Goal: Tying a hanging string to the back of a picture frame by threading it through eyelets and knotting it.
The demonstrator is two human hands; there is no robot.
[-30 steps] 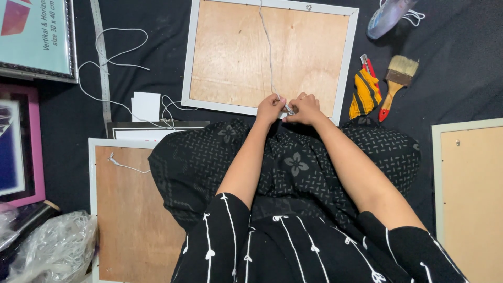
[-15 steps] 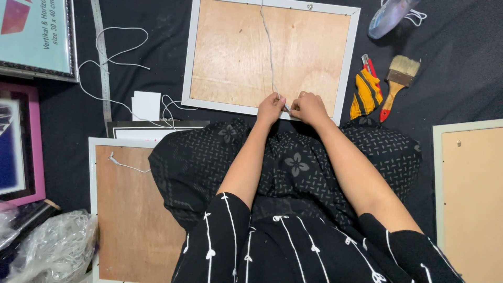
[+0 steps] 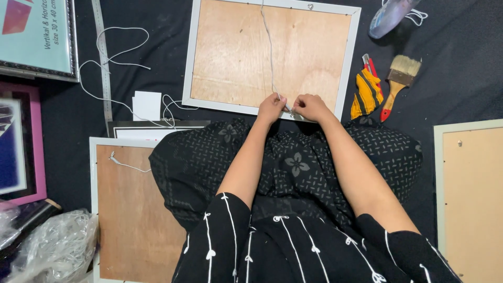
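My left hand and right hand sit close together at the centre of the frame, fingertips pinching a thin white string. The string runs up across the plywood back of a white picture frame, upper centre. A paintbrush lies at the upper right.

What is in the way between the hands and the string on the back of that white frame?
Nothing visible. The left hand and right hand already pinch the string at the near edge of the white frame. The paintbrush lies off to the right.
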